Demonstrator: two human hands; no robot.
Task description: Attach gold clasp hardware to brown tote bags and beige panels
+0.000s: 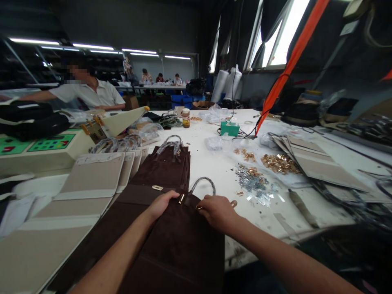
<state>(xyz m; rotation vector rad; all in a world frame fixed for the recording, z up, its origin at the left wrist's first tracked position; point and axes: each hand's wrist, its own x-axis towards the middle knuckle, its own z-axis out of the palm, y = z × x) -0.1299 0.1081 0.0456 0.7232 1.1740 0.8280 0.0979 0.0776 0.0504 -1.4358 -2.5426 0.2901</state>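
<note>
A dark brown bag panel (190, 241) lies in front of me, with a small gold clasp (181, 199) near its top and a plastic-wrapped handle (204, 179) beyond. My left hand (161, 205) grips the panel edge, its thumb on top beside the clasp; its other fingers are hidden. My right hand (219, 211) is closed around a small tool whose rounded wooden end (234, 203) pokes out behind it. A bit of shiny metal shows at its fingertips, right of the clasp. Another gold plate (157, 188) sits on the brown piece to the left.
Stacked brown panels (165, 165) and beige panels (98, 173) lie left. On the white table (208, 161) to the right are silver plates (254, 183), gold fittings (280, 163) and a wrapped rod-like tool (302, 207). A green box (229, 129) stands beyond; a person (92, 92) sits far left.
</note>
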